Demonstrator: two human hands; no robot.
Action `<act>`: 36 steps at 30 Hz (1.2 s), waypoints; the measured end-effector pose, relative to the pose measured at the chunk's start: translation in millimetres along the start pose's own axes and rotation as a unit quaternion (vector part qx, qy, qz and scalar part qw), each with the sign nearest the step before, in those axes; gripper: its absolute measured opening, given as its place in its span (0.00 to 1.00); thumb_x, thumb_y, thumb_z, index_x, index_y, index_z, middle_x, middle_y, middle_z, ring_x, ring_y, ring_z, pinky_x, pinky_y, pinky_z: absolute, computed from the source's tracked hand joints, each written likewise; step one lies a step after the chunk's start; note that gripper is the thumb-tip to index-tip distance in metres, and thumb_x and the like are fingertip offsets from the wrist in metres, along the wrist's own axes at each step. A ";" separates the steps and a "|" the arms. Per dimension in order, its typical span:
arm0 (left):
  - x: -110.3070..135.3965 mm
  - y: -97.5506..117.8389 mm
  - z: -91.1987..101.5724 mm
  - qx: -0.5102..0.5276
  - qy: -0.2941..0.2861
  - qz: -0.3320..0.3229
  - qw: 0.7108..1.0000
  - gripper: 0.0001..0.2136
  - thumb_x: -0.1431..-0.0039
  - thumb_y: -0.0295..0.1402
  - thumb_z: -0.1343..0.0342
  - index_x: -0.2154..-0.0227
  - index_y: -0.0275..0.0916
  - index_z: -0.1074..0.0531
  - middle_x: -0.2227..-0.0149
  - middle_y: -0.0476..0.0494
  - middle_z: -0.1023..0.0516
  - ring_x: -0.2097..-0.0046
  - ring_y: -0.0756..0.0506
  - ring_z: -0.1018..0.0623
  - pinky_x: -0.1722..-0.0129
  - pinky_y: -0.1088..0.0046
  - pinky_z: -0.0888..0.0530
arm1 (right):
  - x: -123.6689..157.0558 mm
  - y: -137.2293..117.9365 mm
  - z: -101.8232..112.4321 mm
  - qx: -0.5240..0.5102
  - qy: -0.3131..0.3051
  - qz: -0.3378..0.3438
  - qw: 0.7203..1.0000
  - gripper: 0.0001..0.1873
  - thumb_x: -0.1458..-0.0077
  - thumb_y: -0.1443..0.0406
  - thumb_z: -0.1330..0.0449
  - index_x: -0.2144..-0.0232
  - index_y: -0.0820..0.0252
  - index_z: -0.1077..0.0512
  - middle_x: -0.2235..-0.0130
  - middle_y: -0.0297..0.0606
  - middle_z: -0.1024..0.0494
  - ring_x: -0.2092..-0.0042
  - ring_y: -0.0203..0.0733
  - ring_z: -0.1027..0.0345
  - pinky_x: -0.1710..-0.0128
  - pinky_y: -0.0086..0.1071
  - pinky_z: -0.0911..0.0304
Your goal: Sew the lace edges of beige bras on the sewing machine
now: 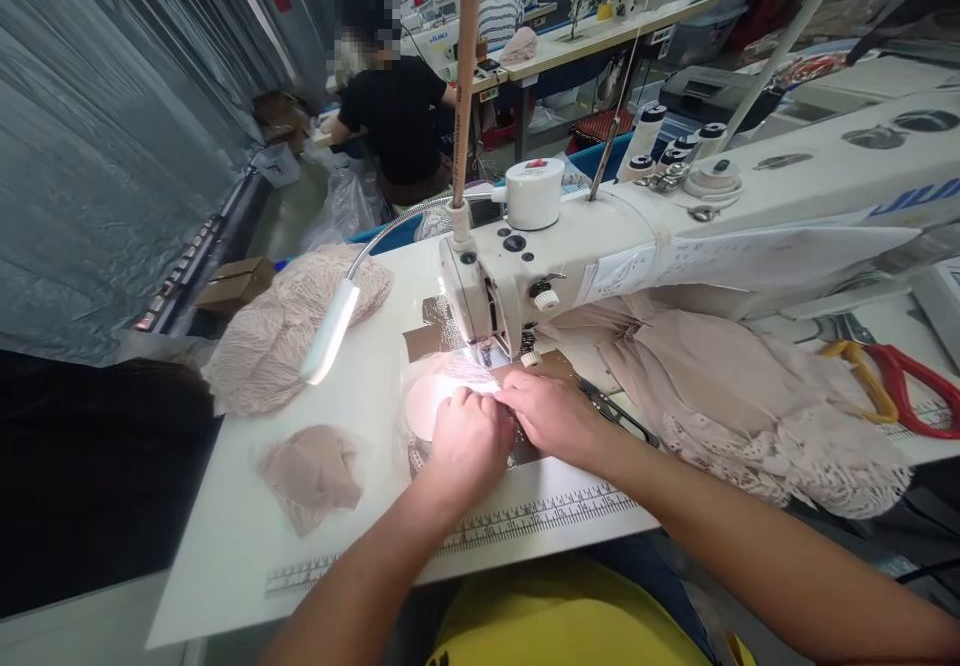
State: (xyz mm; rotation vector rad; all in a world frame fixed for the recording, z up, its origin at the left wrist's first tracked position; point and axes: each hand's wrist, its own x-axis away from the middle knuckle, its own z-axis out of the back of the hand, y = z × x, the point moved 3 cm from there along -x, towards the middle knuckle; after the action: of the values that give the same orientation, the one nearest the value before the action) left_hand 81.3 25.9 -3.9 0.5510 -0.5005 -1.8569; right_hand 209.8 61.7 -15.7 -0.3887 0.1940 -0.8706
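A pale pink piece of lacy fabric (429,401) lies under the needle area of a white sewing machine (480,296), brightly lit. My left hand (474,431) is closed, fingers curled down on the fabric just in front of the presser foot. Close beside it, my right hand (546,411) pinches the fabric's edge, its fingertips nearly touching the left hand. Glare and the fingers hide the exact grip and the needle. Thread snips (619,414) rest on the table right of my right hand. A small beige fabric piece (311,481) lies to the left.
A lamp (331,331) on a bendable neck hangs over the table. Bunched lace (289,331) sits at the back left, more beige fabric (720,376) on the right. Red-handled scissors (911,391) lie at far right. A ruler strip (540,521) runs along the front edge. A co-worker (397,111) sits beyond.
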 end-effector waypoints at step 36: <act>-33.3 -59.8 2.8 -0.135 -0.002 -0.143 0.980 0.15 0.36 0.28 0.57 0.53 0.35 0.27 0.54 0.34 0.24 0.60 0.43 0.28 0.59 0.61 0.28 | -13.9 -8.2 -0.2 0.131 -0.030 -0.085 0.987 0.20 0.44 0.73 0.51 0.51 0.58 0.30 0.61 0.42 0.26 0.67 0.41 0.36 0.74 0.33 0.49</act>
State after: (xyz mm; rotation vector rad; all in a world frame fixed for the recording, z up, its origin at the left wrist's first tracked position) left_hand 45.4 77.2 -31.7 0.4526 -0.1697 -2.1579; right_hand 195.1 67.6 -12.5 -0.1872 -0.0095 -1.0364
